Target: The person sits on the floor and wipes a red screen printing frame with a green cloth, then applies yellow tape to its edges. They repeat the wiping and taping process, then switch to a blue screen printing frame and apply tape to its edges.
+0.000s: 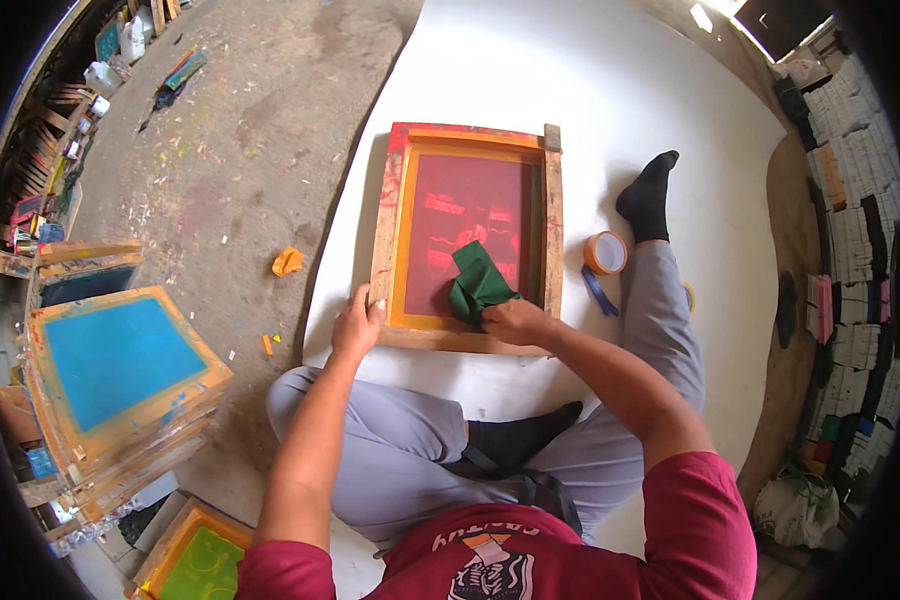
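Note:
A wooden-framed screen printing screen (467,200) with dark red mesh lies on a white sheet in front of me. Faint lighter lettering and shapes show on its mesh, and orange tape lines the inner edges. My left hand (356,326) is closed around the frame's near left corner. In my right hand (518,323) a dark green cloth (482,284) is bunched, its loose part lying over the lower right of the mesh. The fingertips of the right hand are partly hidden by the cloth.
A roll of orange tape (606,253) and a blue strip (600,293) lie right of the frame, near my outstretched leg. Screens with blue mesh (120,355) are stacked at left. Crumpled orange tape (288,261) lies on the concrete. Bundled white stacks (855,200) line the right side.

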The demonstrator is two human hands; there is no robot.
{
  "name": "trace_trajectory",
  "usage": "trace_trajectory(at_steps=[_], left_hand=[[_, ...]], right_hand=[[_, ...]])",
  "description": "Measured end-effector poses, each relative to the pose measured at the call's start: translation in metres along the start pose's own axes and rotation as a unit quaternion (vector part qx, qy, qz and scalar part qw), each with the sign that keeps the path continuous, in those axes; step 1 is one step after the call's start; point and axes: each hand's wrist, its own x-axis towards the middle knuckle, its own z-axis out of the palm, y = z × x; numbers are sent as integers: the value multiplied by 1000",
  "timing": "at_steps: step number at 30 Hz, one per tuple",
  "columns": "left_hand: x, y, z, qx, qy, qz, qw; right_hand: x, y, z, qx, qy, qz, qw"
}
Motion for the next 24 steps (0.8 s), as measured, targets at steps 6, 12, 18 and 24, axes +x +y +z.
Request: trace_trajectory(at_steps=[6, 12, 18, 24], left_hand=[[-3, 2, -1, -10, -2, -2, 1000], [-8, 16, -11, 9, -15, -12, 1000], [-11, 16, -13, -1, 4, -5, 1000], [-7, 20, -15, -8, -4, -3, 1000]], right_hand=[[52, -73, 15, 92, -20, 4, 996], [91, -122, 19, 208, -38, -2, 977], [79, -96, 12, 269, -70, -10, 961], [86, -109, 28, 282, -25, -55, 958]])
